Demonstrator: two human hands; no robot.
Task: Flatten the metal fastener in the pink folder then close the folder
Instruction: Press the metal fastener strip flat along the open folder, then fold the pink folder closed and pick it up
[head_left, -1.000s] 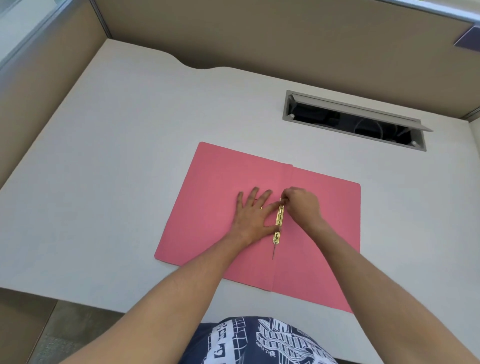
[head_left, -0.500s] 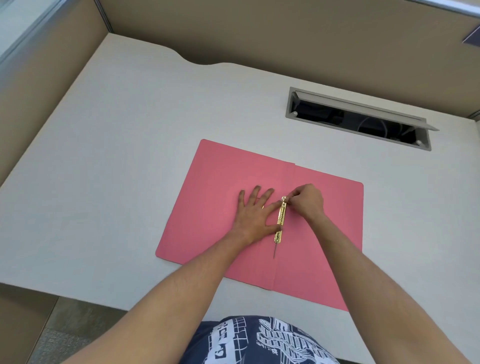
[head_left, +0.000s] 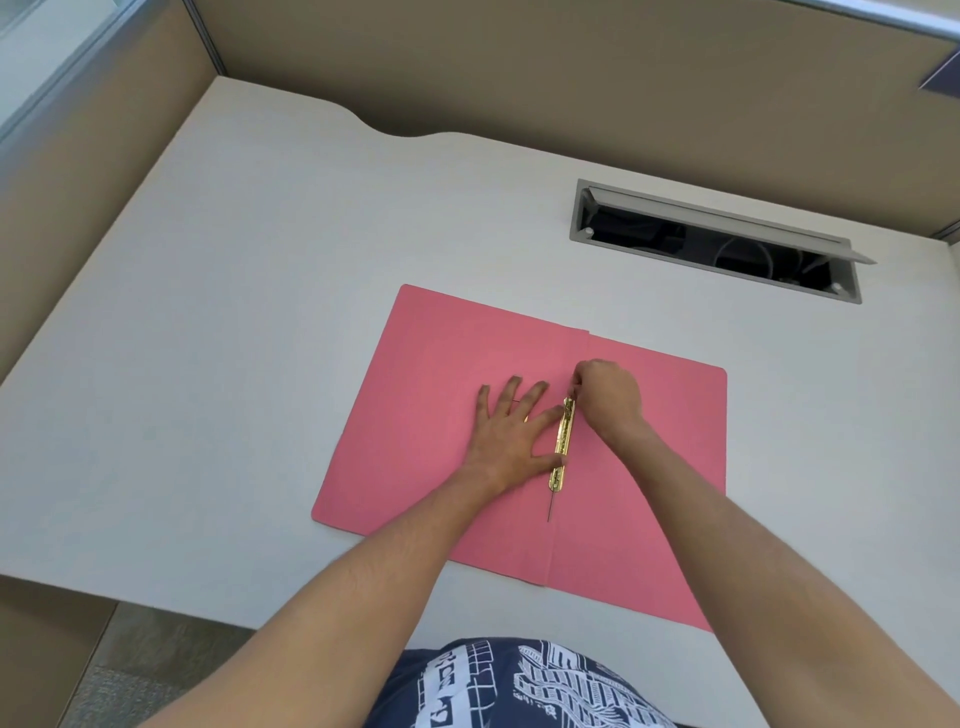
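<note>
- The flat pink card folder (head_left: 447, 395) lies open on the pale grey counter (head_left: 234, 338), both leaves spread, its centre crease running from the far edge toward the person.
- The slim gold-coloured metal fastener (head_left: 562, 444) lies along that crease, roughly in the middle of the folder, with a thin dark prong showing past its near end.
- The left hand (head_left: 511, 434) rests palm down on the folder's left leaf, just beside the fastener. Its fingers (head_left: 511, 389) are spread and point away from the person; the thumb reaches right and touches the near part of the fastener.
- The left forearm comes in bare from the lower left and crosses the folder's near edge.
- The right hand (head_left: 608, 397) is curled over the far end of the fastener, knuckles up, wrist bent. Its fingers are bunched together at the fastener's far tip; whether they pinch the metal or only press on it cannot be told from this angle.
- The right forearm stretches in from the lower right across the folder's right leaf.
- Farther back on the counter, well apart from the folder, a grey rectangular cable hatch (head_left: 717, 241) stands open, dark inside.
- A blue and white patterned garment (head_left: 519, 686) shows at the bottom edge.
</note>
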